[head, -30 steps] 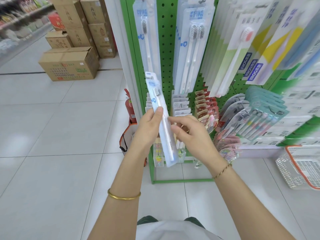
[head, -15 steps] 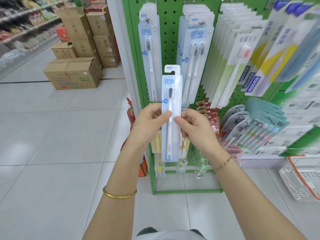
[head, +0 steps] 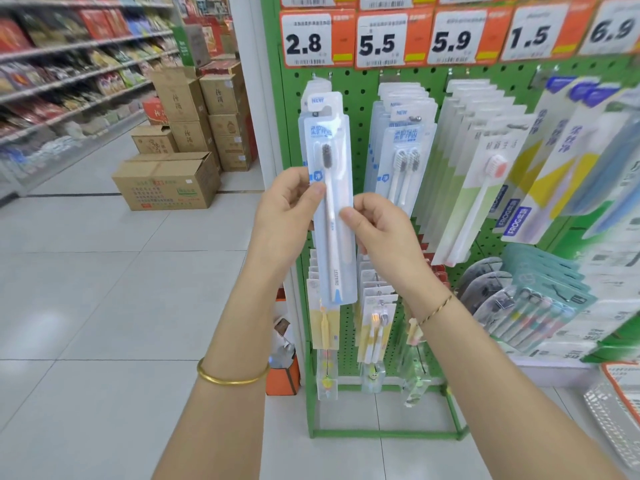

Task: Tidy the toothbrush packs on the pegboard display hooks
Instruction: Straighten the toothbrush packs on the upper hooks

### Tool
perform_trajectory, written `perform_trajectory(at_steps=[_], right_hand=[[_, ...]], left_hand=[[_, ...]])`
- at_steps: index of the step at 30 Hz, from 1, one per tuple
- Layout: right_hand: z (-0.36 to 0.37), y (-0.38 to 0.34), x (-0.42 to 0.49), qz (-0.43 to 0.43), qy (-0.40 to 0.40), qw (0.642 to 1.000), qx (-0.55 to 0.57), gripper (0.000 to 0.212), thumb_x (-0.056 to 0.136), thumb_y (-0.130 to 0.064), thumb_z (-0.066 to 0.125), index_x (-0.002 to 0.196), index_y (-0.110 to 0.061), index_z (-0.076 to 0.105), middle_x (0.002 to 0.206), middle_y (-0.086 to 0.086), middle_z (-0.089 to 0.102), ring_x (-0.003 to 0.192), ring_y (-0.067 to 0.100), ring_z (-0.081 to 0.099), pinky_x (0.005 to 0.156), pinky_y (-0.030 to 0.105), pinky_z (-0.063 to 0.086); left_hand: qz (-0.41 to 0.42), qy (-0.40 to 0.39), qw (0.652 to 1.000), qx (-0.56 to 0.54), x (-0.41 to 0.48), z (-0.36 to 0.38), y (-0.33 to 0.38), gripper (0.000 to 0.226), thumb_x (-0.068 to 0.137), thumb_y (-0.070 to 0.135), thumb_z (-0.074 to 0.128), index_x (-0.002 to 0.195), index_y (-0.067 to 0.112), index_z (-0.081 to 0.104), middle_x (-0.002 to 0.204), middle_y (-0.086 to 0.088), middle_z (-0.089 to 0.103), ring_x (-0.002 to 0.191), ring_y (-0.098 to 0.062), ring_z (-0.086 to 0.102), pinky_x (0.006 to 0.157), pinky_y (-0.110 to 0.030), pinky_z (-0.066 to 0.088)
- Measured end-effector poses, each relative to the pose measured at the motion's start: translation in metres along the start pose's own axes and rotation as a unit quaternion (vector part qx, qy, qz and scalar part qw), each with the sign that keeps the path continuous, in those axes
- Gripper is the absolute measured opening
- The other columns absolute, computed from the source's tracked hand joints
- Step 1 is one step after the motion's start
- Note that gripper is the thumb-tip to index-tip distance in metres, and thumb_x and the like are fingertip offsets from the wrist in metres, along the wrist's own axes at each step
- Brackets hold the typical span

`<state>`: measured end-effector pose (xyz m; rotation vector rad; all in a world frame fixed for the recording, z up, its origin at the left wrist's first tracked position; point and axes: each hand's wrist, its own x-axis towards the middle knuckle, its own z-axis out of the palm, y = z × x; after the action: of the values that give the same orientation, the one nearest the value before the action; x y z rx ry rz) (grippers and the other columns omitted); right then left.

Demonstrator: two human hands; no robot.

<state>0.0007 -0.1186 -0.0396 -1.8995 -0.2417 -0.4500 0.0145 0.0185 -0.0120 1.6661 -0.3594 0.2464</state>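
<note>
A clear single toothbrush pack [head: 331, 209] with a pale blue "NEW" card stands upright in front of the green pegboard [head: 360, 88]. My left hand [head: 287, 216] pinches its left edge and my right hand [head: 381, 233] pinches its right edge, thumbs on the front. The pack's top lies over the leftmost upper hook [head: 322, 77], below the 2.8 price tag; whether its hole is on the hook I cannot tell. More of the same packs hang behind it. Twin-brush packs [head: 403, 150] hang on the hook to the right.
Further rows of toothbrush packs [head: 485, 174] fill the board to the right and smaller packs [head: 375, 317] hang below. Stacked cardboard boxes [head: 173, 178] stand on the tiled floor at the left. A white basket [head: 620, 407] with an orange rim sits at the lower right.
Both hands turned the pack from tilted to upright and lifted it up to the leftmost upper hook. My view also rose, bringing the price tags into sight.
</note>
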Motion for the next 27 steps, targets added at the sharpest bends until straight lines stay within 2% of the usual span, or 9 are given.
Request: perform_trajectory(at_steps=[10, 16, 19, 22, 24, 27], right_hand=[[0.002, 0.002, 0.003, -0.015, -0.006, 0.999, -0.030, 0.027, 0.097, -0.019, 0.051, 0.082, 0.004, 0.049, 0.061, -0.002, 0.039, 0.056, 0.010, 0.035, 0.055, 0.023, 0.033], [0.007, 0.007, 0.009, -0.029, -0.010, 0.998, -0.058, 0.026, 0.096, -0.018, 0.053, 0.082, 0.004, 0.050, 0.062, -0.003, 0.040, 0.058, 0.011, 0.034, 0.054, 0.025, 0.030], [0.010, 0.012, 0.011, -0.010, -0.015, 0.998, -0.057, 0.025, 0.096, -0.019, 0.052, 0.077, -0.003, 0.048, 0.061, -0.005, 0.039, 0.056, 0.010, 0.035, 0.054, 0.025, 0.031], [0.011, 0.012, 0.016, -0.003, -0.023, 0.995, -0.102, 0.023, 0.098, -0.023, 0.050, 0.077, -0.013, 0.048, 0.062, -0.007, 0.043, 0.056, 0.010, 0.041, 0.056, 0.027, 0.035], [0.010, 0.006, 0.021, -0.023, -0.003, 0.987, -0.156, 0.019, 0.100, -0.024, 0.044, 0.088, -0.012, 0.054, 0.072, -0.006, 0.052, 0.064, 0.013, 0.049, 0.062, 0.028, 0.036], [0.008, -0.009, 0.035, -0.062, 0.063, 0.972, -0.217, 0.026, 0.101, -0.018, 0.039, 0.118, -0.005, 0.054, 0.109, 0.008, 0.061, 0.097, 0.023, 0.056, 0.078, 0.031, 0.041]], left_hand=[[-0.005, -0.010, 1.000, -0.008, 0.003, -0.004, -0.003, 0.017, 0.098, 0.011, 0.048, 0.095, 0.021, 0.061, 0.095, -0.004, 0.065, 0.089, -0.022, 0.060, 0.085, -0.056, 0.049], [-0.026, -0.001, 0.999, -0.025, 0.006, -0.004, -0.008, 0.021, 0.099, 0.008, 0.045, 0.096, 0.022, 0.060, 0.092, 0.000, 0.067, 0.083, -0.013, 0.063, 0.075, -0.036, 0.053], [-0.034, 0.000, 0.999, -0.009, 0.010, -0.004, -0.012, 0.020, 0.099, 0.010, 0.045, 0.097, 0.023, 0.060, 0.094, 0.001, 0.067, 0.087, -0.015, 0.062, 0.083, -0.045, 0.052], [-0.044, 0.002, 0.999, 0.001, 0.014, -0.004, -0.016, 0.017, 0.100, 0.011, 0.045, 0.098, 0.020, 0.060, 0.097, -0.002, 0.065, 0.089, -0.018, 0.060, 0.087, -0.050, 0.050], [-0.050, 0.009, 0.999, 0.010, 0.017, -0.005, -0.018, 0.017, 0.100, 0.013, 0.045, 0.096, 0.019, 0.060, 0.095, -0.004, 0.062, 0.087, -0.020, 0.055, 0.087, -0.052, 0.048], [-0.062, 0.017, 0.998, 0.028, 0.022, -0.008, -0.023, 0.015, 0.099, 0.018, 0.047, 0.099, 0.014, 0.062, 0.094, -0.006, 0.060, 0.085, -0.020, 0.053, 0.091, -0.052, 0.047]])
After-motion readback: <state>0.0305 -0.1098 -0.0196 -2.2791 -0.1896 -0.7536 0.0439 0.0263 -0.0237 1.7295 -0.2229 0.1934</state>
